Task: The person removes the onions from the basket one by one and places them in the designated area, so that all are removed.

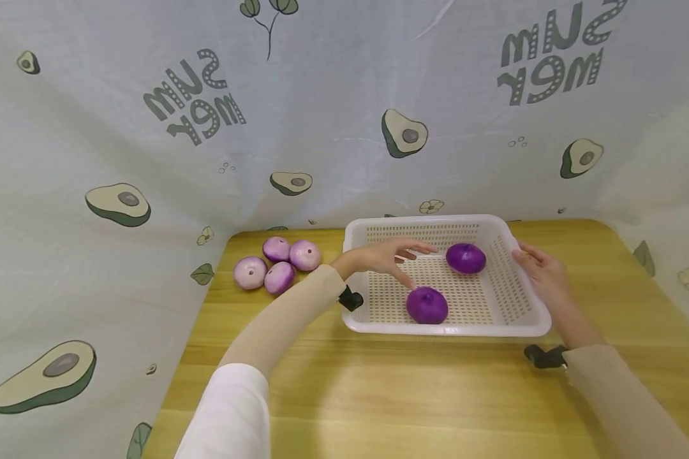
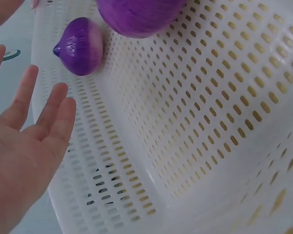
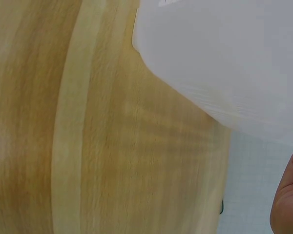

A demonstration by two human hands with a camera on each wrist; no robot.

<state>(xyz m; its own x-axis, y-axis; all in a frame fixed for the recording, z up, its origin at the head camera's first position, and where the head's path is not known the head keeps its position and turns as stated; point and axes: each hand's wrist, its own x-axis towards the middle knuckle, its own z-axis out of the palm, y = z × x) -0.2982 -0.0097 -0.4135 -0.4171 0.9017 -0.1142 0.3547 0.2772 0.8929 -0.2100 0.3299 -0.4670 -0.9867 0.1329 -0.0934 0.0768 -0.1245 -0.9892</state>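
A white plastic basket [image 1: 373, 329] with slotted walls is on the wooden table. Inside it are two purple onions: one onion [image 1: 427, 306] near the front wall, the other onion [image 1: 466, 258] toward the back right. My left hand [image 1: 386, 256] reaches over the basket's left side with fingers spread and nothing held; its thumb is close to the front onion, and whether they touch I cannot tell. In the left wrist view the fingers [image 2: 51, 117] look straight and apart. At the right rim, my right hand [image 1: 542, 271] grips the basket; only part of that hand [image 3: 289, 195] shows in the right wrist view.
Several paler purple onions [image 1: 278, 278] sit bunched on the table's [image 1: 379, 395] back left corner. A white cloth [image 1: 333, 95] printed with avocados and lettering hangs behind and beside the table.
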